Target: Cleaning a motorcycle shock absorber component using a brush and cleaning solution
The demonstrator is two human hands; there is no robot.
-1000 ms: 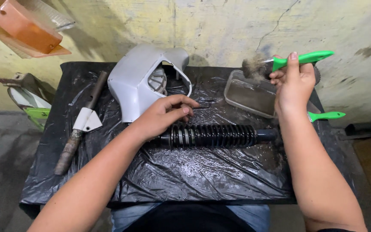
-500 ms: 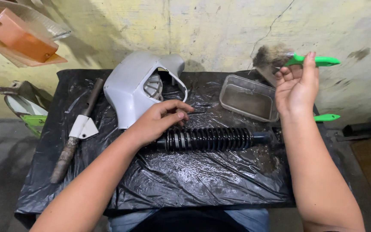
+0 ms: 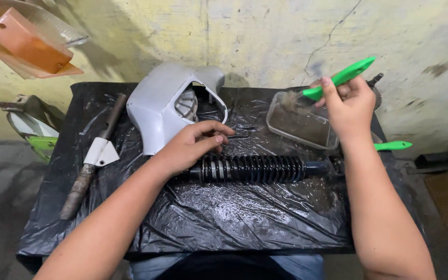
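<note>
left hand point(image 3: 190, 148) flat, right hand point(image 3: 348, 106) raised, gripping.

From my seat, the near half of the desk point(image 3: 193, 228) lies open below the shock absorber point(image 3: 252, 168), which runs across the middle like a bar. My left hand point(image 3: 190, 148) sits on its left end. Behind it the grey cowl point(image 3: 169, 106) fills the back centre. The tray point(image 3: 302, 122) blocks the back right, with my right hand point(image 3: 348, 106) and green brush point(image 3: 338, 80) over it. A rusty rod point(image 3: 92, 158) lies along the left side, with bare plastic between it and the cowl.
</note>
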